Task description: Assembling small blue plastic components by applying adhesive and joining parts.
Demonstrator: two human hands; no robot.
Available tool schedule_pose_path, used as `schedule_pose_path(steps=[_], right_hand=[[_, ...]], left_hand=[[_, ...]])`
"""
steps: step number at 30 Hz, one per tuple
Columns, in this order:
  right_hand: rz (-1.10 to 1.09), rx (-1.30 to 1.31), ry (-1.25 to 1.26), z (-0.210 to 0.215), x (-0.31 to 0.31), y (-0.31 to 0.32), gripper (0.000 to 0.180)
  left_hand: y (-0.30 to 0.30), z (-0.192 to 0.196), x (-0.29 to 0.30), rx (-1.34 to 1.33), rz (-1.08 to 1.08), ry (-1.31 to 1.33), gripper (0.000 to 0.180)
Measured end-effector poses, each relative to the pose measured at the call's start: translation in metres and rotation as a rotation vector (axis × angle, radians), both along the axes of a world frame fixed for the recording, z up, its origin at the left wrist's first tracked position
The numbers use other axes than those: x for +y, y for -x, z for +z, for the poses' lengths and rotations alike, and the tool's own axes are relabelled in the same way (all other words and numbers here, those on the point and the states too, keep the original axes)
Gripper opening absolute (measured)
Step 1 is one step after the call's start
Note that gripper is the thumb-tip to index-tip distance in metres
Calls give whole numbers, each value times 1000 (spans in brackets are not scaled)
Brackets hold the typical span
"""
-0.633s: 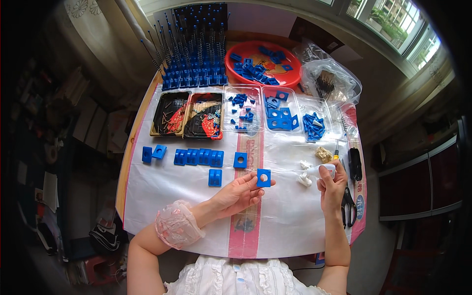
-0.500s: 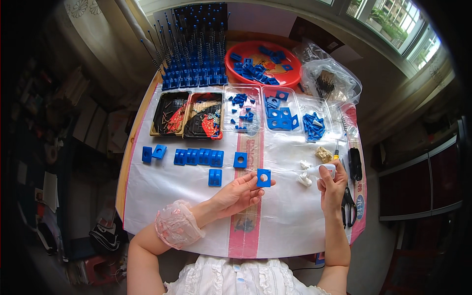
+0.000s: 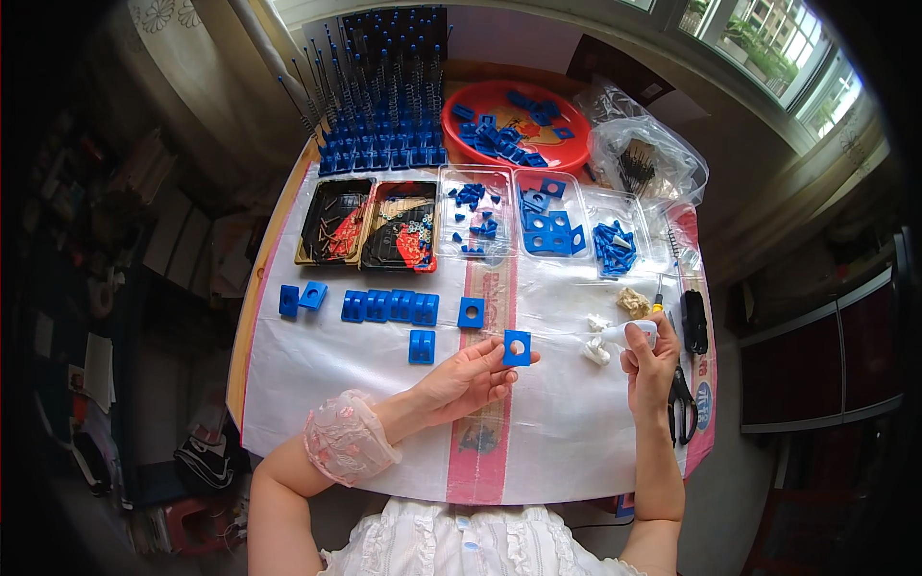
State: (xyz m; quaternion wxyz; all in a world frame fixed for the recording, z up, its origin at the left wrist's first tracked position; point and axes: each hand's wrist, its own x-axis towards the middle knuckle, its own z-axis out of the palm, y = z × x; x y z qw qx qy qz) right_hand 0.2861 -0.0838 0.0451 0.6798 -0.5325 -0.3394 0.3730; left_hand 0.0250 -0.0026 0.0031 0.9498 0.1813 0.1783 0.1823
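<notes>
"What hangs at the upper left of the frame?"
"A pale curtain (image 3: 216, 96), flower-patterned near its top."
"And at the upper right?"
"A window (image 3: 814, 69), greenery (image 3: 754, 50) showing through it, with another curtain (image 3: 845, 144) just below."
"What stands along the right edge?"
"A dark red cabinet (image 3: 869, 331) with flat panels."

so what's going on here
A person is working at a table covered with a white sheet. The left hand holds up a blue plate with a round hole, gripped at its edge. The right hand holds a white bottle, its thin tip pointing toward the plate; whether they touch is hard to tell. A row of blue blocks lies on the sheet, and a red bowl farther back holds more blue pieces.
</notes>
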Motion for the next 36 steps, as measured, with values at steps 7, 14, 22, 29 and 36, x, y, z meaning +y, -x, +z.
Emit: schedule_pose_path(steps=[7, 14, 22, 29, 36], right_hand=[[-12, -22, 4, 3, -1, 2, 22], [-14, -46, 12, 5, -1, 4, 22], [-2, 33, 12, 4, -1, 3, 20], [0, 41, 2, 3, -1, 9, 20], [20, -18, -23, 5, -4, 16, 20]], left_hand=[[1, 0, 0, 1, -3, -6, 28], [1, -1, 0, 0, -9, -9, 28], [1, -1, 0, 0, -14, 3, 29], [1, 2, 0, 0, -33, 0, 28], [0, 0, -1, 8, -62, -17, 25]])
